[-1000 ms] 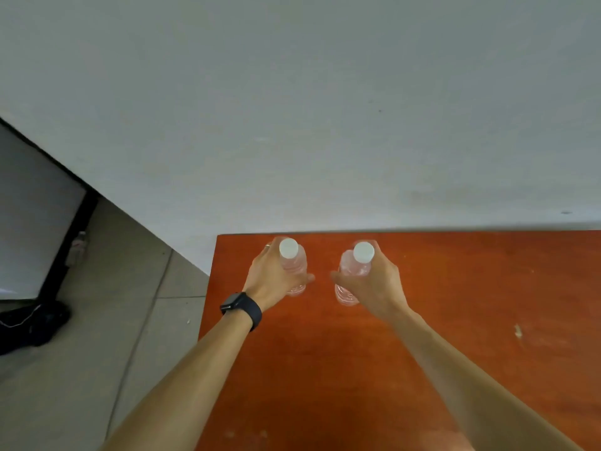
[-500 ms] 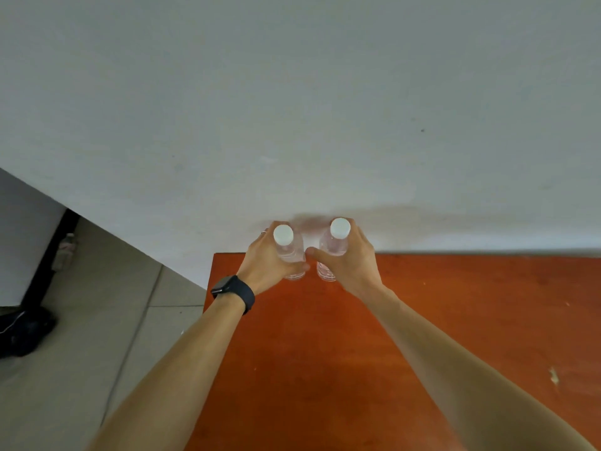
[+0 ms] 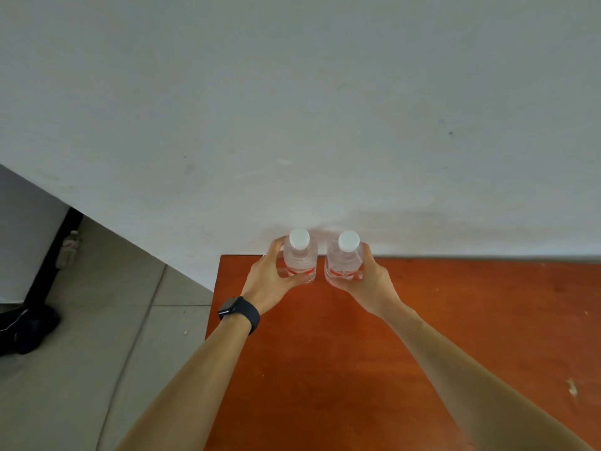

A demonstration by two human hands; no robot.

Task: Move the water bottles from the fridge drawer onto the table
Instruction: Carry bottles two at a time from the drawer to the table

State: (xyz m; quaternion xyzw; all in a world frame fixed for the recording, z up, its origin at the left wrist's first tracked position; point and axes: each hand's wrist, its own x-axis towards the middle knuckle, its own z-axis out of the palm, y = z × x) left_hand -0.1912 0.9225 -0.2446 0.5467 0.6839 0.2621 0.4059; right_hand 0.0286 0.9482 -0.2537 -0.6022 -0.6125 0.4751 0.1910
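Water bottles, two small clear plastic ones with white screw caps and red label bands, stand upright at the far edge of the reddish-brown wooden bench (image 3: 406,336), and we start nearest to us and work out toward them. Our two bare forearms reach forward over the bench top from the lower edge of the view. A black smartwatch on a black strap (image 3: 239,313) sits on our left wrist. Our left hand (image 3: 270,281) wraps the left bottle (image 3: 300,258), its fingers (image 3: 276,246) curled round the far-left side and the thumb across the near base. Our right hand (image 3: 366,283) grips the right bottle (image 3: 345,260) the same way from the other side. The two bottles stand just beside each other with a narrow gap between them, near the bench's far left corner. We cannot tell for sure whether their bases rest on the wood. Behind them a plain white wall (image 3: 325,109) rises directly from the bench's back edge. To the left, pale floor tiles (image 3: 97,336) run back to a dark object (image 3: 26,330) lying on the floor.
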